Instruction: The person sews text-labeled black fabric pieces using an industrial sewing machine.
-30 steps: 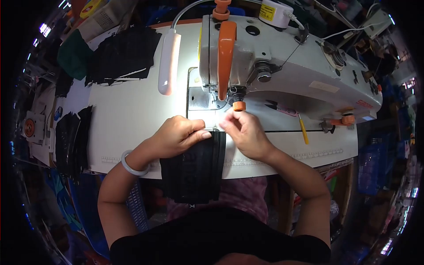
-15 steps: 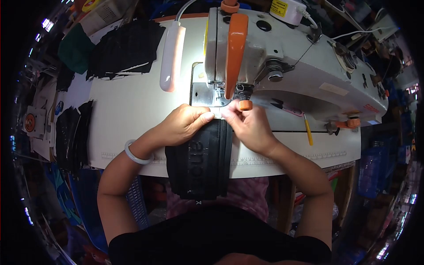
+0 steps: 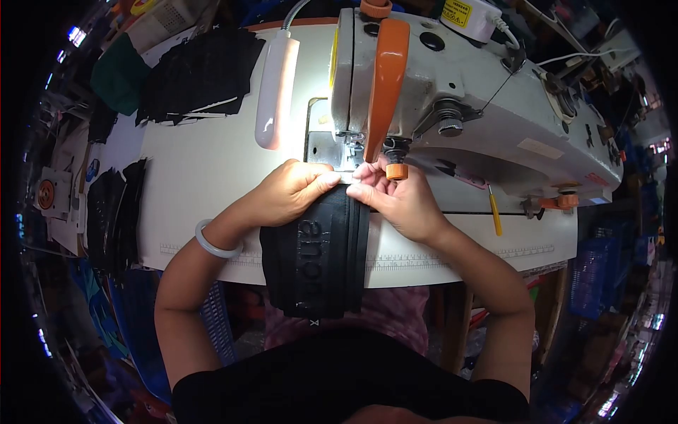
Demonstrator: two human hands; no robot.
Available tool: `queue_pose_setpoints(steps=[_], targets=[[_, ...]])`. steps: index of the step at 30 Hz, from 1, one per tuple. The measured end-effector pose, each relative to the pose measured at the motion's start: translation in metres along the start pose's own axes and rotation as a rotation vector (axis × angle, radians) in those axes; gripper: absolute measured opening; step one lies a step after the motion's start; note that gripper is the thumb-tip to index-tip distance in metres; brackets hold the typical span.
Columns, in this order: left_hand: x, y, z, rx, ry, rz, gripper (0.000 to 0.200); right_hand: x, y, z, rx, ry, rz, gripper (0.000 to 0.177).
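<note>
A black fabric piece (image 3: 311, 254) with raised lettering hangs from the sewing machine bed over the table's front edge. My left hand (image 3: 295, 189) pinches its far end, thumb on top, with a small white strip (image 3: 345, 179) showing at the edge. On the other side, my right hand (image 3: 399, 198) grips the same end between thumb and fingers; its fingertips are partly hidden near the orange knob (image 3: 397, 172). Just beyond both hands are the presser foot (image 3: 353, 148) and the metal needle plate (image 3: 323, 150) of the sewing machine (image 3: 452, 78).
A lit lamp (image 3: 275, 95) hangs left of the machine head. Black fabric pieces (image 3: 201, 74) and more black strips (image 3: 113, 219) lie to the left. A yellow-handled tool (image 3: 495, 212) rests at right, near a printed ruler (image 3: 459, 258) along the front edge.
Both hands stay at the far end of the black fabric. The right fingers have shifted slightly, and the fabric has moved a little left in view. The camera view has shifted slightly.
</note>
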State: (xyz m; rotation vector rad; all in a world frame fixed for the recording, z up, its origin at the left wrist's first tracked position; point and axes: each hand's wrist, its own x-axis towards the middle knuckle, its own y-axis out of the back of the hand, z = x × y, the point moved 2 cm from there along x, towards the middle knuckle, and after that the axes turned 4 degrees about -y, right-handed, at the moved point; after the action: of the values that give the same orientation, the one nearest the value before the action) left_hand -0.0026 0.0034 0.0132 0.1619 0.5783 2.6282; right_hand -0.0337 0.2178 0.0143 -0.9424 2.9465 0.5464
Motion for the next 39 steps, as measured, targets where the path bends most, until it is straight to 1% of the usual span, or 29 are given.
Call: queue_pose_setpoints(steps=[3,4,6,8,9,10,11,13,14,15,17,18,19,20,21,22,24,25,28,29,30,32,33,36,37,39], targets=[[-0.001,0.0,0.005,0.091,0.017,-0.01,0.04,0.007,-0.009,0.02,0.065,0.141,0.073,0.016],[-0.002,-0.001,0.006,0.139,0.026,0.0,0.041,0.005,-0.007,0.02,0.064,0.143,0.071,0.016],[-0.004,-0.001,0.005,0.183,0.039,0.014,0.041,-0.005,0.007,0.01,-0.394,0.355,0.346,0.014],[-0.005,0.001,0.003,0.37,0.007,0.083,0.039,-0.01,0.03,0.011,-0.514,0.203,0.299,0.014],[-0.005,0.002,0.002,0.463,-0.007,0.118,0.039,-0.012,0.042,0.014,-0.536,0.135,0.331,0.014],[-0.005,0.001,0.0,0.462,-0.006,0.12,0.039,-0.014,0.053,0.018,-0.555,0.065,0.365,0.013],[-0.003,0.0,0.0,0.545,-0.021,0.147,0.035,-0.013,0.062,0.021,-0.558,0.068,0.364,0.013],[-0.002,-0.003,0.0,0.71,-0.045,0.2,0.028,-0.012,0.075,0.025,-0.946,0.25,0.438,0.015],[-0.003,-0.002,0.003,0.711,-0.046,0.202,0.028,-0.013,0.077,0.025,-1.139,0.342,0.477,0.017],[-0.005,-0.001,0.01,0.778,-0.108,0.262,0.027,-0.013,0.076,0.024,-1.139,0.343,0.481,0.017],[-0.011,-0.002,0.023,0.909,-0.232,0.386,0.037,-0.012,0.07,0.023,-1.069,0.324,0.459,0.022],[-0.017,-0.006,0.023,0.911,-0.233,0.384,0.037,-0.011,0.066,0.022,-1.031,0.313,0.447,0.024],[-0.026,-0.013,0.021,0.823,-0.277,0.277,0.044,-0.009,0.06,0.012,-1.029,0.313,0.449,0.024],[-0.035,-0.02,0.018,0.734,-0.318,0.17,0.051,-0.004,0.054,0.001,-0.859,-0.022,0.249,0.026],[-0.04,-0.026,0.017,0.645,-0.36,0.064,0.059,0.001,0.046,0.002,-0.757,-0.177,0.147,0.027],[-0.042,-0.029,0.018,0.651,-0.367,0.063,0.059,0.005,0.038,0.002,-0.667,-0.339,0.058,0.028],[-0.041,-0.032,0.019,0.688,-0.339,0.068,0.064,0.02,0.021,0.018,-0.656,0.133,0.094,0.028],[-0.039,-0.032,0.018,0.703,-0.323,0.072,0.067,0.026,0.017,0.024,-0.659,0.137,0.1,0.028],[-0.032,-0.029,0.014,0.691,-0.34,0.064,0.068,0.037,0.011,0.029,-0.491,0.278,0.255,0.029],[-0.03,-0.027,0.012,0.681,-0.343,0.058,0.068,0.034,0.012,0.028,-0.494,0.279,0.254,0.029],[-0.028,-0.026,0.014,0.68,-0.344,0.062,0.068,0.028,0.013,0.026,-0.506,0.248,0.177,0.028],[-0.022,-0.023,0.021,0.762,-0.332,0.004,0.063,0.015,0.013,0.021,-0.527,0.184,0.021,0.028],[-0.02,-0.023,0.021,0.802,-0.324,-0.026,0.062,0.012,0.012,0.017,-0.529,0.182,0.017,0.028],[-0.012,-0.02,0.018,0.808,-0.337,-0.022,0.06,0.007,0.002,0.001,-0.759,0.454,0.075,0.022],[-0.01,-0.019,0.018,0.815,-0.346,-0.022,0.059,0.009,0.004,-0.001,-0.76,0.452,0.077,0.022],[-0.01,-0.019,0.016,0.783,-0.362,0.006,0.059,0.023,0.013,0.0,-0.825,0.25,0.069,0.024]])
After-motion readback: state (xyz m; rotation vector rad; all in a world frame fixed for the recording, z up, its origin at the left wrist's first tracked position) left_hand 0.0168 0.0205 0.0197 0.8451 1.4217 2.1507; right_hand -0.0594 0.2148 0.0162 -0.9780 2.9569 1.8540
